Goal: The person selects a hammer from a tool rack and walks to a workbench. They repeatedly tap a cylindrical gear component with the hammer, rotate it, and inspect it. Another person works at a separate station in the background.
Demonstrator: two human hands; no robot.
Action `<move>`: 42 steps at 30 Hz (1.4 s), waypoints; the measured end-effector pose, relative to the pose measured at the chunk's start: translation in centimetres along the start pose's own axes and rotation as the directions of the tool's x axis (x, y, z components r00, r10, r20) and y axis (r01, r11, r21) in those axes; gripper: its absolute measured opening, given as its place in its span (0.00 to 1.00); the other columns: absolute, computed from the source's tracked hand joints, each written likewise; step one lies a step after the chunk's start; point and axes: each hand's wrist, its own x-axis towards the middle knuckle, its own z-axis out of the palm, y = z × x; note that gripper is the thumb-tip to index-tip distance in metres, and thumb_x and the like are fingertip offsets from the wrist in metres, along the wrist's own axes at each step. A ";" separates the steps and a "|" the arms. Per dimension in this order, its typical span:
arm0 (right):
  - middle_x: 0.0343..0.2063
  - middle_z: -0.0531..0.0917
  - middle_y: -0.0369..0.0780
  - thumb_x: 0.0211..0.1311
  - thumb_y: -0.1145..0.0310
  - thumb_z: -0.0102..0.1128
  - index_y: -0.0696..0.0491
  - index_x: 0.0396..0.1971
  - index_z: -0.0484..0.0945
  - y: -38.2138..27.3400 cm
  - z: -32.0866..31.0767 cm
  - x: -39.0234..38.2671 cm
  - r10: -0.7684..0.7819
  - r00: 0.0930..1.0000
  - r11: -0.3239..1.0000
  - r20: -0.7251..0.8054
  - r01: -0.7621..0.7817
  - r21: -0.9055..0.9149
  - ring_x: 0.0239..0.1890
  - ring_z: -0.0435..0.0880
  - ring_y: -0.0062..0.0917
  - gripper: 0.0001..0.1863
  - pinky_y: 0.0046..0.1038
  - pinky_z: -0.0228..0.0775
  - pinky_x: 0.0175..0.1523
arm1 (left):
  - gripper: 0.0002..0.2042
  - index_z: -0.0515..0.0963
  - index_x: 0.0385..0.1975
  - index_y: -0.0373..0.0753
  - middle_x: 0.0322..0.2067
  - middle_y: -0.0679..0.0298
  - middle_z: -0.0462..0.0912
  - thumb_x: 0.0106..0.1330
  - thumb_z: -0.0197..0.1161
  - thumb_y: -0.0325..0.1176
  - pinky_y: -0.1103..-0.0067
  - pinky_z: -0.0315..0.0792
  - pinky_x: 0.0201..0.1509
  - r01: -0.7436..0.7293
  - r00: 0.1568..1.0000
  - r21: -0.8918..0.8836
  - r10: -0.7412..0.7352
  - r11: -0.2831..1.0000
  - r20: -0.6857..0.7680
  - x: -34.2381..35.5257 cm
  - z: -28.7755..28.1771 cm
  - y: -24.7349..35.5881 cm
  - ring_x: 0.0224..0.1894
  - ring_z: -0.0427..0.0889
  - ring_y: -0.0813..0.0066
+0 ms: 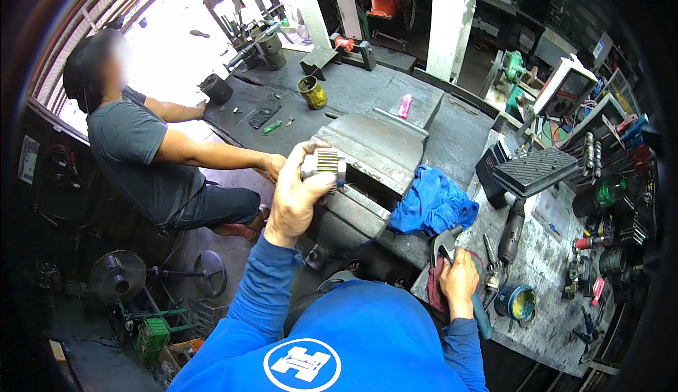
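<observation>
Raised over the vise, my left hand (293, 198) is closed around a small toothed metal gear (326, 162), with the thumb and fingers on its sides. Beneath it sits a large bench vise (374, 148) with its jaws apart. At the right, my right hand (459, 279) closes on what looks like an angle grinder (482, 318); its curved guard (443, 245) shows beyond my fingers. A dark red cloth (436, 292) lies under that hand, which hides part of the tool. A crumpled blue cloth (434, 203) rests between the vise and the grinder.
A co-worker (134, 138) stands at the left, one hand near the vise. On the bench are a yellow can (311, 92), a pink bottle (405, 106) and a green lighter-like item (272, 127). At right are a grease tin (521, 302), a black power tool (512, 233) and a stand (533, 173).
</observation>
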 end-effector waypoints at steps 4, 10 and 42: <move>0.42 0.83 0.48 0.64 0.63 0.68 0.54 0.48 0.77 -0.1 -0.1 0.0 0.005 1.000 1.000 0.003 -0.005 -0.004 0.46 0.86 0.49 0.17 0.51 0.79 0.46 | 0.31 0.74 0.61 0.29 0.52 0.52 0.83 0.58 0.77 0.33 0.72 0.75 0.63 -0.245 0.969 0.610 0.167 0.753 0.183 1.7 -0.3 0.5 0.55 0.83 0.61; 0.40 0.82 0.48 0.62 0.64 0.70 0.54 0.46 0.77 -0.2 0.1 0.1 -0.001 0.999 1.000 -0.035 0.001 -0.003 0.44 0.86 0.49 0.16 0.51 0.79 0.45 | 0.36 0.72 0.66 0.27 0.60 0.49 0.80 0.57 0.78 0.31 0.69 0.71 0.72 -0.160 0.974 0.556 0.040 0.816 0.222 2.7 -0.5 -0.3 0.64 0.80 0.60; 0.51 0.87 0.55 0.71 0.66 0.64 0.58 0.59 0.81 -2.3 -6.9 1.8 0.045 0.992 0.913 0.121 -0.090 0.399 0.50 0.88 0.53 0.21 0.46 0.79 0.56 | 0.55 0.58 0.76 0.33 0.60 0.48 0.82 0.47 0.87 0.26 0.70 0.71 0.73 -0.104 0.988 0.432 0.042 0.896 0.151 1.4 0.1 -2.2 0.65 0.80 0.63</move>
